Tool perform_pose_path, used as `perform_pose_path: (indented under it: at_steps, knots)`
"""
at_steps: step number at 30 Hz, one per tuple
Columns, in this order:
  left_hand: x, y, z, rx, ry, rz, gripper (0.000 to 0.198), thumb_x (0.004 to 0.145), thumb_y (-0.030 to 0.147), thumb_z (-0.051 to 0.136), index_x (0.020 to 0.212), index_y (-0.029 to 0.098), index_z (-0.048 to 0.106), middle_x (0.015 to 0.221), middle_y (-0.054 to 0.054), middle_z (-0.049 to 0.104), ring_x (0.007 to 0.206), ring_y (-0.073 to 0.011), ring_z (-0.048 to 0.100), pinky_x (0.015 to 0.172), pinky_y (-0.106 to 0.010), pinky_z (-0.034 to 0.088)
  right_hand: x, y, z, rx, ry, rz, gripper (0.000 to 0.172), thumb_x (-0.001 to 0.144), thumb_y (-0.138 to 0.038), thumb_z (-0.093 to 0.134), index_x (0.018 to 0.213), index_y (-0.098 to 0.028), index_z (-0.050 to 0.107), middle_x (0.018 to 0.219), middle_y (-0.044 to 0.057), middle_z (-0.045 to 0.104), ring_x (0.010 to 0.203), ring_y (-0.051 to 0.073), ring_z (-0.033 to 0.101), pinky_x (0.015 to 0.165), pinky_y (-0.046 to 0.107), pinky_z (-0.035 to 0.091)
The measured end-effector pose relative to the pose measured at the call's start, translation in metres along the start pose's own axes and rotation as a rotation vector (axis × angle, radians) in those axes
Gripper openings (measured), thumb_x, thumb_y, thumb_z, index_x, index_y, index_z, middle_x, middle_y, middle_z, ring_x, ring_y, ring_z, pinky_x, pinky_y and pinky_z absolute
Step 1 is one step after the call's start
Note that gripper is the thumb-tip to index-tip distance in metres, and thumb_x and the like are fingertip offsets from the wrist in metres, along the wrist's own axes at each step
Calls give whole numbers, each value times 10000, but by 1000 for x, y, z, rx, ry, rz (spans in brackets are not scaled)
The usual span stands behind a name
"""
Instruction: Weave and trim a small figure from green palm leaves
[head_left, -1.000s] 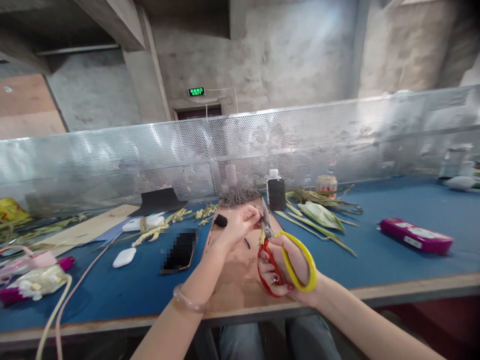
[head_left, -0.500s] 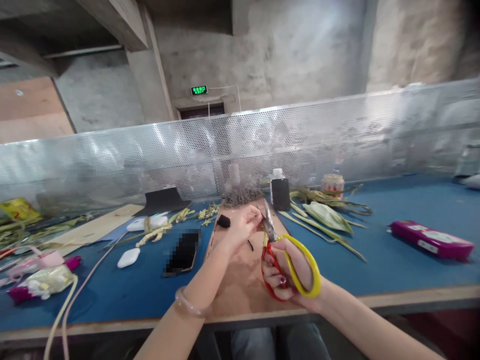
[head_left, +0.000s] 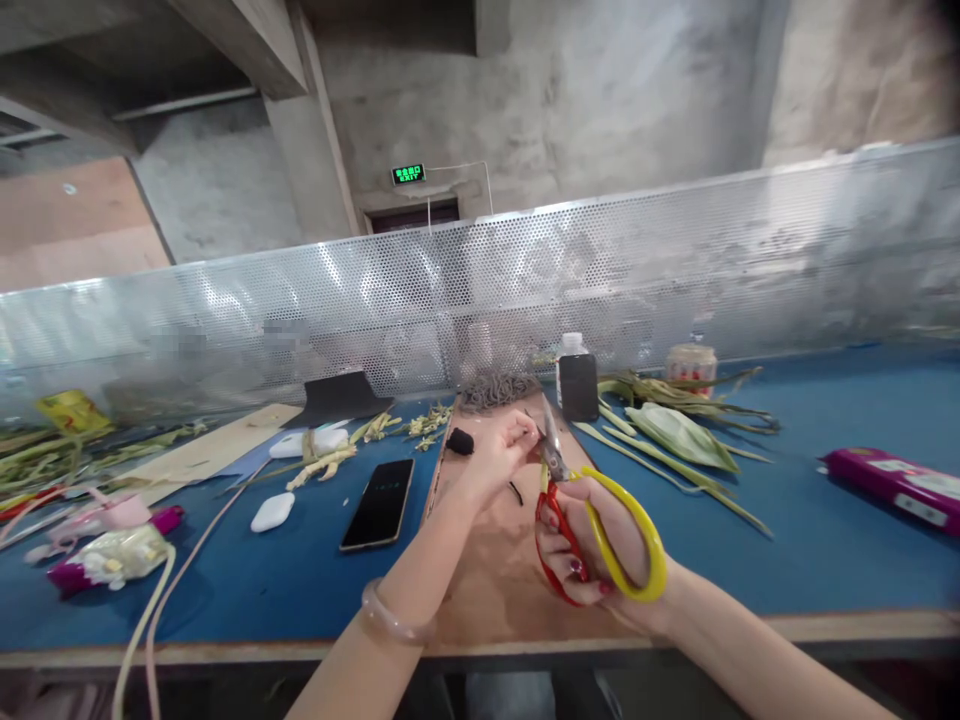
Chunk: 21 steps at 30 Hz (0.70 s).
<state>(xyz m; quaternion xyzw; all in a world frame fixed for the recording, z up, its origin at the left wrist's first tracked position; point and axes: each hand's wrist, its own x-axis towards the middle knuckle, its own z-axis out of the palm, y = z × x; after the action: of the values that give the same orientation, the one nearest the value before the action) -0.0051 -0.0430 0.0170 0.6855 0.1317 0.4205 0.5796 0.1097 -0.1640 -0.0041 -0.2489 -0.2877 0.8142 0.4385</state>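
Note:
My right hand [head_left: 581, 540] grips a pair of scissors [head_left: 553, 462] with one red and one yellow handle, its blades pointing up and away from me. Just left of the blades, my left hand [head_left: 504, 450] has its fingers pinched together; what sits in the pinch is too small to make out. Both hands are over a brown board [head_left: 480, 590]. On the board lie a short dark strand [head_left: 515, 493], a black bundle [head_left: 460, 441] and, at the far end, a pile of grey cord pieces [head_left: 499, 390].
Left of the board lie a phone [head_left: 379, 505], a white case [head_left: 273, 512] and dried plant pieces [head_left: 324, 465]. To the right are a bottle [head_left: 571, 345] behind a dark upright slab [head_left: 578, 388], green leaves [head_left: 679, 435], a jar [head_left: 691, 370] and a purple packet [head_left: 892, 483]. A perforated metal screen [head_left: 375, 310] runs behind.
My view has shifted slightly to the left, so everything appears further right. Both hands keep nearly the same pose, with the scissors still beside the left fingertips.

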Motion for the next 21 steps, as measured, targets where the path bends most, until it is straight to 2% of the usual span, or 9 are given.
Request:
perform_pose_path:
  at_steps: [8,10,14,17,21]
  knots:
    - [-2,-1,0,8,-62,23,194,794,333,605,792,181,484,799,-14,573,785,-145,591,817,-349,466,2,-4,2,-24,44,-23,265,752,-417,462,648,-191,372,554,-52,285,429,57,244,353,155,73]
    - [0,-4,-2,10,-36,29,206,781,334,620,807,180,485,818,-20,590,771,-147,601,795,-346,473,-4,-6,3,-31,33,-2,257,746,-423,468,672,-186,398,569,-44,309,444,59,264,358,150,91]
    - [5,-7,-5,-11,91,44,249,743,343,657,794,176,479,778,-6,589,719,-136,609,757,-329,485,-24,-9,3,-45,-4,-8,281,743,-455,479,712,-179,438,582,-38,330,450,60,263,348,153,105]
    - [5,-5,-4,-104,110,26,276,742,355,658,796,186,447,767,-9,603,735,-160,635,754,-352,489,-35,-18,2,-101,32,-163,298,763,-472,480,708,-181,450,561,-50,321,429,53,245,333,156,100]
    - [2,-1,-1,-154,122,-33,268,774,350,628,822,203,409,720,-17,622,724,-177,657,735,-342,484,-18,-45,-9,-403,257,-573,281,701,-402,629,672,-201,436,515,-59,396,386,50,277,323,173,145]
